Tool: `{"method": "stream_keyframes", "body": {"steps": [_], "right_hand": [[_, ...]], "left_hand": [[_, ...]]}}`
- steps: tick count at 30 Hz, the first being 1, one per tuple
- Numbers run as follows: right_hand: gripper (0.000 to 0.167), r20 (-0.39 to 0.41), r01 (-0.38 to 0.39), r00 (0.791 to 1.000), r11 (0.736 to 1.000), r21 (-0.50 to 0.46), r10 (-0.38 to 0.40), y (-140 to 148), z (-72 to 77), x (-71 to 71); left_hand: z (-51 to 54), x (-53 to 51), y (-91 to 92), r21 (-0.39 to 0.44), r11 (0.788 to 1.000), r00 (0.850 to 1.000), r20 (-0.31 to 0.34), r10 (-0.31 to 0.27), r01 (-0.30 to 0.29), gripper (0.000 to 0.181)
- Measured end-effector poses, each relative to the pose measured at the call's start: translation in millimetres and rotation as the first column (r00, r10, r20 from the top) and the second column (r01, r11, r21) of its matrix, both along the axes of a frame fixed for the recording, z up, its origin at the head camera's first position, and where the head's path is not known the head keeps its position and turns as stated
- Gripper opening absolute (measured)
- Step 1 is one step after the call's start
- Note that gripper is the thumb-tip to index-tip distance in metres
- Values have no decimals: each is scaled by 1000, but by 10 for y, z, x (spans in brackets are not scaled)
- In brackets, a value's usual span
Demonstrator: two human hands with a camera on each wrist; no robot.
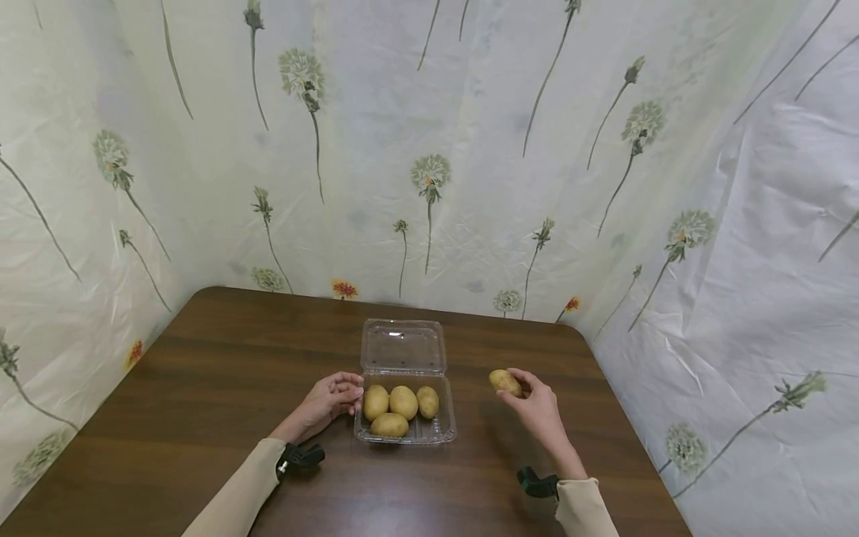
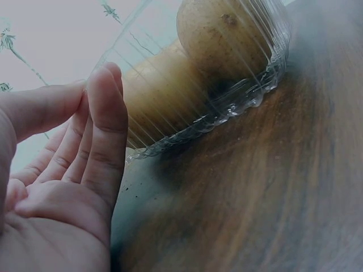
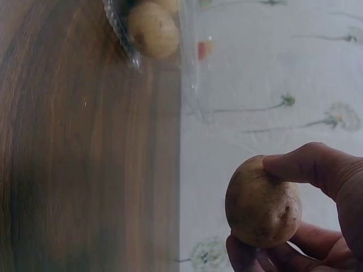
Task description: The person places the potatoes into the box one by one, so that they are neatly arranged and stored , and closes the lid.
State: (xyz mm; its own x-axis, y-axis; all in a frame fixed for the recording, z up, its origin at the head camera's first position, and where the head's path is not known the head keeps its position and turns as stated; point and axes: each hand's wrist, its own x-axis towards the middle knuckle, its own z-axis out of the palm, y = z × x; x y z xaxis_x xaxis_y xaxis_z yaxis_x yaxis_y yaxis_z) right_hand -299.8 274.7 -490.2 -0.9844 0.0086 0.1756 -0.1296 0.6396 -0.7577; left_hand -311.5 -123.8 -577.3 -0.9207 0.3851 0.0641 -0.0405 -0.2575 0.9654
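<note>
A clear plastic clamshell box [image 1: 439, 432] stands on the table with its lid [image 1: 403, 347] raised at the back. Several potatoes [image 1: 403, 403] lie inside it, and bare floor shows at its right front. My left hand [image 1: 332, 401] pinches the box's left rim between thumb and fingers, seen close up in the left wrist view beside the ribbed wall. To the right of the box, my right hand [image 1: 537, 409] holds one potato [image 3: 262, 201] between thumb and fingertips, lifted off the table.
The brown wooden table [image 1: 201, 388] has rounded far corners. A pale curtain [image 1: 376, 149] printed with dandelions hangs behind it and along both sides. Each wrist wears a black camera mount [image 1: 537, 483].
</note>
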Motion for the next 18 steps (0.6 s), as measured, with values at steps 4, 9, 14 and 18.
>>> {"method": "stream_keyframes", "body": {"steps": [4,9,14,18], "right_hand": [[49,2,-17,1000,1000,-4,17,-77,-17,0],[49,-3,-29,1000,999,-15,29,-173,-20,21],[49,-8,-50,999,998,-27,50,-272,-13,45],[48,-11,-63,998,998,-26,63,-345,-19,51]], "left_hand": [[5,1,4,8,1000,1000,5,4,-4,35],[10,8,5,7,1000,1000,6,4,-5,35],[12,15,5,5,1000,1000,6,4,-4,33],[22,20,9,1,1000,1000,7,6,-6,31]]}}
